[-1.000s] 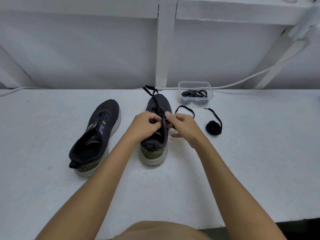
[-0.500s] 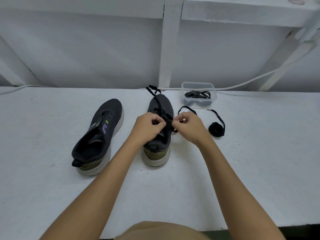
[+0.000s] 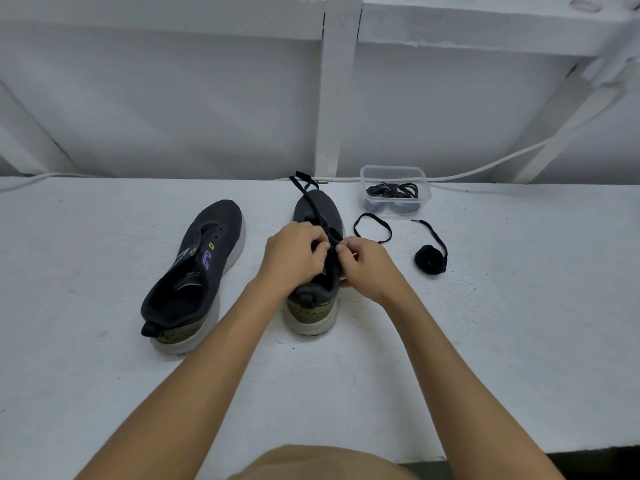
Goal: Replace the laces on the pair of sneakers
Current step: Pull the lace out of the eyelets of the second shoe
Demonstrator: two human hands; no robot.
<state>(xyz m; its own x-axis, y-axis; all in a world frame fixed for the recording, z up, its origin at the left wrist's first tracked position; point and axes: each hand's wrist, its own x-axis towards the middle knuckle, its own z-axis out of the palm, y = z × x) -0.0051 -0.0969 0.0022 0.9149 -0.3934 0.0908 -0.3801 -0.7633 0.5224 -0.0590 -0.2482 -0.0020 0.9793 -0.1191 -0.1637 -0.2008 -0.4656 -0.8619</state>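
matt cloth sneakers [image 3: 204, 268], seemingly clear plastic box [image 3: 394, 192]

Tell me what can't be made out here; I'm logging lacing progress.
Head view only:
- Eyelets of the dark sneaker with olive heel: hidden under the left hand and right hand.
- Each hand's grip on the black lace: fingertips curl out of sight.
- Contents of the clear plastic tub: too small to count.
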